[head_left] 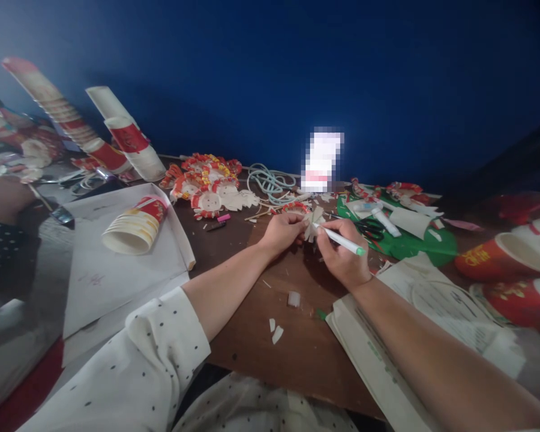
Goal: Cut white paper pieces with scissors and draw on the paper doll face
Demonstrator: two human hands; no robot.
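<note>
In the middle of the table, my left hand is closed on a small cream paper cutout with a notched edge. My right hand grips a white marker pen with a green end, its other end against the cutout. Behind the hands lies a red-and-white paper cup piece. Black-handled scissors rest to the right of my right hand. A pink marker cap and a dark marker lie left of my left hand. Paper scraps are scattered nearer to me.
Nested paper cups lie on a white box lid at left; tall cup stacks lean behind. Decorated cut cups pile up at the back. A green board, more cups and papers occupy the right. Another person's arm shows at left.
</note>
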